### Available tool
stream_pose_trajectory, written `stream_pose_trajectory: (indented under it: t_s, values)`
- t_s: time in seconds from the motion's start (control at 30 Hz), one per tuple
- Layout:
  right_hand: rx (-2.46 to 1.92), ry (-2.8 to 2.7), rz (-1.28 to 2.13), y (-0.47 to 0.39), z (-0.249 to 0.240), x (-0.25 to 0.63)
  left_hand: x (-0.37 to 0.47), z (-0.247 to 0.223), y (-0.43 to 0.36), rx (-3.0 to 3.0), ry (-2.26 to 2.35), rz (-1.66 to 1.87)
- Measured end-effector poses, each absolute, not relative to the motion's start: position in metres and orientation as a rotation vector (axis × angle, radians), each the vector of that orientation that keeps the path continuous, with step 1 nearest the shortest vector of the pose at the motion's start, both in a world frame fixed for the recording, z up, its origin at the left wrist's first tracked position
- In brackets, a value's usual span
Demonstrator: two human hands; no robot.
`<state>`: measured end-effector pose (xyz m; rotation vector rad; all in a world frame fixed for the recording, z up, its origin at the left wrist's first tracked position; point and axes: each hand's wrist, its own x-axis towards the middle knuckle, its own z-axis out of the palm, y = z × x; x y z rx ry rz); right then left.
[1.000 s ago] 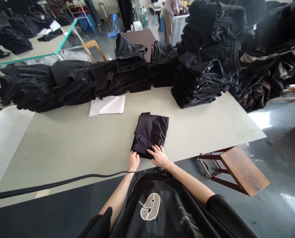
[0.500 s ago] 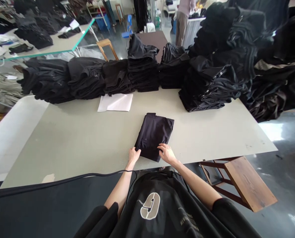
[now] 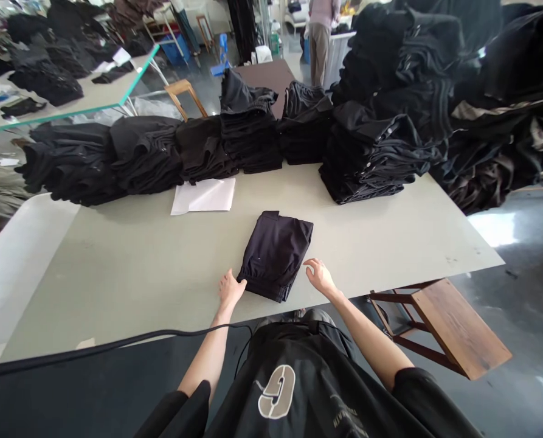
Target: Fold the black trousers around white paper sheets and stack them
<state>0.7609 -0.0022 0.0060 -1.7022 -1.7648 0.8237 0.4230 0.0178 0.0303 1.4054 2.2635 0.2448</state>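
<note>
A folded pair of black trousers [image 3: 275,252] lies flat near the front edge of the table, its elastic-looking waistband toward me. Beside its lower left corner is my left hand [image 3: 231,289], fingers spread and the thumb at the cloth's edge. To the right, a little apart from the folded cloth, hovers my right hand [image 3: 320,277], its fingers loosely bent and holding nothing.
Stacks of folded black garments [image 3: 253,134] line the back of the pale table [image 3: 138,255], with a taller pile [image 3: 376,152] at right. White paper [image 3: 204,196] lies before them. A black cable [image 3: 162,333] runs along the front edge. A wooden stool [image 3: 463,328] stands at right.
My right hand has come off the trousers and moved right. My left hand has loosened from the corner and spread its fingers. The waistband edge now lies flatter.
</note>
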Motion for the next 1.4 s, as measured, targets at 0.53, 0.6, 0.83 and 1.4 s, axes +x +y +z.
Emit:
stream_pose_trajectory:
  t_s: [0.53, 0.6, 0.83, 1.4]
  values:
    - [-1.882, -2.177, 0.587, 0.131, 0.01, 0.766, 0.55, -0.012, 0.018, 2.567, 1.3, 0.058]
    - [-1.976, -2.271, 0.538, 0.121, -0.011, 0.773, 0.527, -0.011, 0.014, 2.601, 1.197, 0.053]
    - [-2.142, -2.209, 0.299, 0.063, -0.048, 0.769, 0.452, -0.013, 0.033, 2.545, 1.48, 0.084]
    - [-2.041, -0.739, 1.437, 0.041, -0.015, 0.77, 0.356, 0.009, 0.087, 1.119, 1.841, 0.337]
